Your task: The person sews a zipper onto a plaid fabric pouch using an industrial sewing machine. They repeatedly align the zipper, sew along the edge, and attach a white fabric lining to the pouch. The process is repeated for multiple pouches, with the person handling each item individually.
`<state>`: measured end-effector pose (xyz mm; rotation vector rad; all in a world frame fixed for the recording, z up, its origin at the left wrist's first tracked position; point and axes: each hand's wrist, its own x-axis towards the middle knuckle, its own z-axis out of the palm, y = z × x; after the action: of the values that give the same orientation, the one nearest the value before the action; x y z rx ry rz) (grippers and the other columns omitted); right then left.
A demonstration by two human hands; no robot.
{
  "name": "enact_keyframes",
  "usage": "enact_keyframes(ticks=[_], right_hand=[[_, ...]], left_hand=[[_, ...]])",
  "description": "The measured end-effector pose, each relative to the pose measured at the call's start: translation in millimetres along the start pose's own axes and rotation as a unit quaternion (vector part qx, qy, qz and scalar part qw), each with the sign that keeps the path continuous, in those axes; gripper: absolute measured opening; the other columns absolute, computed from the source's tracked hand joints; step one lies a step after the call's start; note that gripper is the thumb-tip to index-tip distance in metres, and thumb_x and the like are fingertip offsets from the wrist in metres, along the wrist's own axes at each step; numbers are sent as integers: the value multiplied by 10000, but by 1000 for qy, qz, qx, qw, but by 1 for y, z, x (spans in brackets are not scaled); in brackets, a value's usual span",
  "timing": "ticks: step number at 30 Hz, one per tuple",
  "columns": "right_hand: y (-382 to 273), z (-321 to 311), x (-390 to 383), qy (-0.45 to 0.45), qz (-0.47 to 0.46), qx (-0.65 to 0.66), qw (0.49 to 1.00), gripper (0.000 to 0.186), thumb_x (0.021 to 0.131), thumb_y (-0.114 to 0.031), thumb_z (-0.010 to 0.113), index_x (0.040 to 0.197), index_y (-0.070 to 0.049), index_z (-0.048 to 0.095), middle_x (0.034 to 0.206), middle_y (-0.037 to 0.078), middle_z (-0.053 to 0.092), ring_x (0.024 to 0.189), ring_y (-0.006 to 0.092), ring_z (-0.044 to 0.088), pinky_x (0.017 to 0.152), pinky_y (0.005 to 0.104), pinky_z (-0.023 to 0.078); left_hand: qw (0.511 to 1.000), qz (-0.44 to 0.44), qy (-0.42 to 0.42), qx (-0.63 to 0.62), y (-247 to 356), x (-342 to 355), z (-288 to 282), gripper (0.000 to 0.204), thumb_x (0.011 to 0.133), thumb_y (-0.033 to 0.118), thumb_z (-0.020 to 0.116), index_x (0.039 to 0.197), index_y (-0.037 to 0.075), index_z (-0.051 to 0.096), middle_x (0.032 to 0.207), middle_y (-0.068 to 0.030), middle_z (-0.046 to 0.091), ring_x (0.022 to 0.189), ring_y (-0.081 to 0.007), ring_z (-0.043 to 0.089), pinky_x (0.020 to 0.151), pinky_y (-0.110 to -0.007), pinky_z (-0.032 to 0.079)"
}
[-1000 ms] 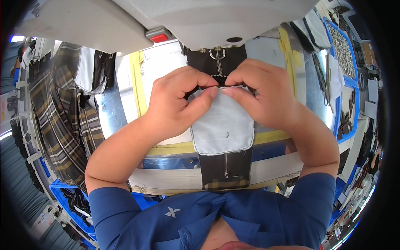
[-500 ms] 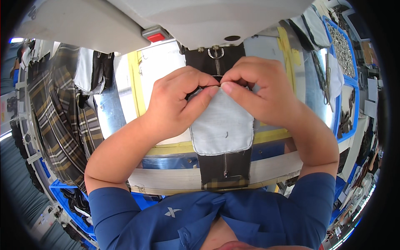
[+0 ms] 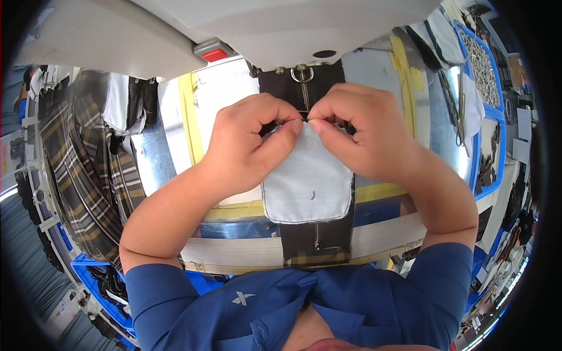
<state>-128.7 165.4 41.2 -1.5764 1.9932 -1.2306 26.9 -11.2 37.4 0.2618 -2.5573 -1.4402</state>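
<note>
I'm pinching the white cloth panel at its top edge with left hand and right hand: sensible hold, likely light, limp fabric.

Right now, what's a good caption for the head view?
Left hand and right hand pinch white cloth by its edge, over black fabric.

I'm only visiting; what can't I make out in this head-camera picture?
All in the head view:
Pinched edge of the white fabric panel: covered by the left hand and right hand.
Far end of the black zippered fabric: hidden under the machine housing.
Machine housing's top: cut off by the upper picture edge.
Individual silver pieces at right: too small and crowded.
</note>
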Motion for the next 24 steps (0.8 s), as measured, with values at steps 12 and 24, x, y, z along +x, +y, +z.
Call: enact_keyframes(ticks=[12,24], right_hand=[[14,5,13,60,0,-132,989,92,950,-112,726,900,-39,704,889,126,687,824,399,679,711,486,538],[35,-12,49,19,135,-141,981,262,930,-233,725,869,21,738,865,221,734,924,432,715,836,517,556]], left_hand=[[987,-128,89,42,0,14,-1,160,965,144,812,959,-9,766,705,-112,709,579,-177,595,590,-325,502],[955,-168,-18,245,-47,57,-22,609,1003,581,638,1315,69,747,1058,-168,816,1043,-377,775,952,-427,596]])
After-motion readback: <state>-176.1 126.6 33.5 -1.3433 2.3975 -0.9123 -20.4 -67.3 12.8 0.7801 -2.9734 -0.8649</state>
